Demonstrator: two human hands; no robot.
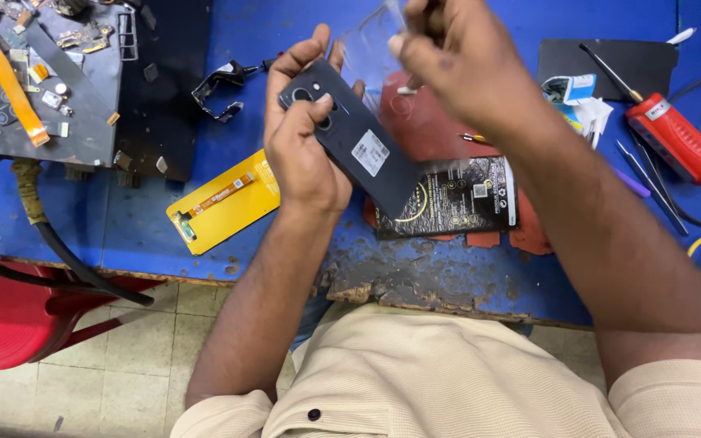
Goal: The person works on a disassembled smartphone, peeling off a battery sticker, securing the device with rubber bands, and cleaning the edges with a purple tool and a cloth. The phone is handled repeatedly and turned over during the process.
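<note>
Over a worn blue bench [204,227] above tiled floor [123,365], the left hand [302,138] grips a phone [359,146] mid-frame while the right hand [456,65] pinches clear film [367,49].

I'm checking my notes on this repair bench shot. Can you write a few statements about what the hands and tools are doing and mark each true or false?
1. The left hand holds a dark phone with its back facing up. True.
2. The right hand grips the red screwdriver. False: the screwdriver lies on the table, to the right; the hand pinches a clear film.
3. A yellow card lies left of the left hand. True.
4. The table is green. False: it is blue.
</note>
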